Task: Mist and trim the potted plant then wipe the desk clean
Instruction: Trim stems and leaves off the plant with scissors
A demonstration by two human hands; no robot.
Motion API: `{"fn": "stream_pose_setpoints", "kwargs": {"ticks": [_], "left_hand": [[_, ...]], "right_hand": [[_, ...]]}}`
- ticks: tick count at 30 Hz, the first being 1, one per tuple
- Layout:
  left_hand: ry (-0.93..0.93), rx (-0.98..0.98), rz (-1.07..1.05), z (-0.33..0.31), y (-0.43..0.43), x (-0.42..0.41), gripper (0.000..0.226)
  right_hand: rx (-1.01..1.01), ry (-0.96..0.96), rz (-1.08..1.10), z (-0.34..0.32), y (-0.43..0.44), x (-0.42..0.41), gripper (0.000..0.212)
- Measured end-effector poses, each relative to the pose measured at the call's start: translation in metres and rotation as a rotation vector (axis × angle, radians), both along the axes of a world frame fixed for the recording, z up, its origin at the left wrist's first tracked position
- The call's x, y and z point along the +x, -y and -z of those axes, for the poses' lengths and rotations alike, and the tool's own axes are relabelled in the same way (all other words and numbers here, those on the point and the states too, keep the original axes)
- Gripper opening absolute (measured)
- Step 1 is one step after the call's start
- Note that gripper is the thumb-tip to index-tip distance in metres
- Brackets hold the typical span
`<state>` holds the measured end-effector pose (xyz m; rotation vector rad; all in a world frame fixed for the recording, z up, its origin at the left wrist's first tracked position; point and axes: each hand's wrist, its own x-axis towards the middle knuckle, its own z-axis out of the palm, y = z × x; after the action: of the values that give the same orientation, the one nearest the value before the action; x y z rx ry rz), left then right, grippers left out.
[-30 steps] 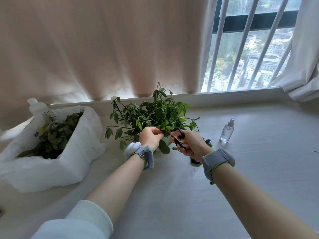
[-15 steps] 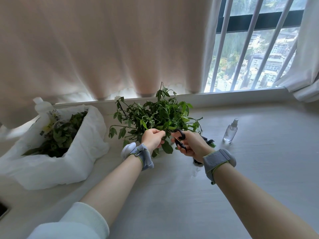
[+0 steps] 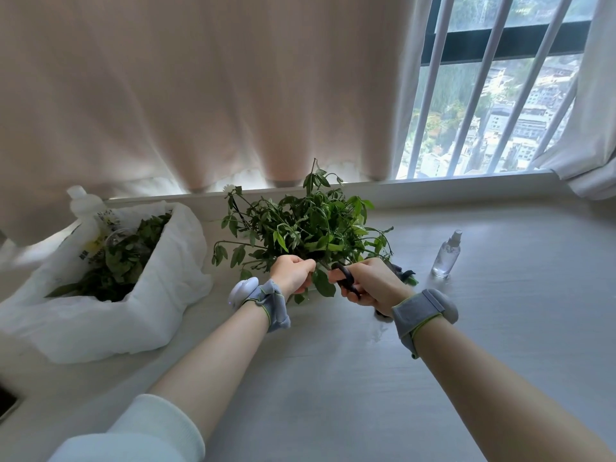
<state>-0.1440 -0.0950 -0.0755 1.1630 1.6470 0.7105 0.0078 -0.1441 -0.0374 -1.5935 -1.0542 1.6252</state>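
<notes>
The pale desk [image 3: 333,388] runs from the near edge out to the window sill. On its left sits a slumped white bag [image 3: 166,295] holding green cuttings. The potted plant [image 3: 306,228] stands at the centre, far side, its pot hidden under leaves and behind both hands. The left hand [image 3: 291,275] has its fingers curled tight round a sprig at the plant's near edge. The right hand [image 3: 373,281], just beside it, is clamped through the black handles of the scissors [image 3: 346,283]. The blades are lost among the leaves, so whether they stand apart cannot be told. A small clear spray bottle [image 3: 446,255] stands upright to the right, apart from the plant.

The trimming looks to be under way, and the main risk is the closeness of the two hands: a cut made blind through dense foliage could nick the left fingertips or take a neighbouring healthy stem. Tugging the sprig hard could tip the pot, and a loose cutting could drop on the desk short of the bag.
</notes>
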Motion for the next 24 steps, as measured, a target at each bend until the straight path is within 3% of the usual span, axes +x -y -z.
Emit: {"fn": "stream_pose_setpoints", "kwargs": {"ticks": [4,14,17,21,24], "left_hand": [[-0.050,-0.028,0.006,-0.001,0.005,-0.011,0.019],[-0.101,-0.072,-0.150,-0.004,0.016,-0.056,0.029],[-0.212,-0.003,-0.073,0.004,0.015,-0.071,0.038],[-0.384,0.070,0.044,0.008,0.017,-0.085,0.011],[-0.368,0.114,0.001,0.010,0.017,-0.089,0.034]], "right_hand": [[-0.097,-0.047,-0.003,0.001,0.000,-0.008,0.025],[0.041,0.026,-0.069,-0.001,0.002,-0.036,0.023],[0.065,0.064,-0.087,0.001,-0.002,-0.043,0.021],[0.099,0.105,-0.074,0.009,-0.007,-0.053,0.018],[0.122,0.114,-0.083,0.012,-0.010,-0.057,0.017]]}}
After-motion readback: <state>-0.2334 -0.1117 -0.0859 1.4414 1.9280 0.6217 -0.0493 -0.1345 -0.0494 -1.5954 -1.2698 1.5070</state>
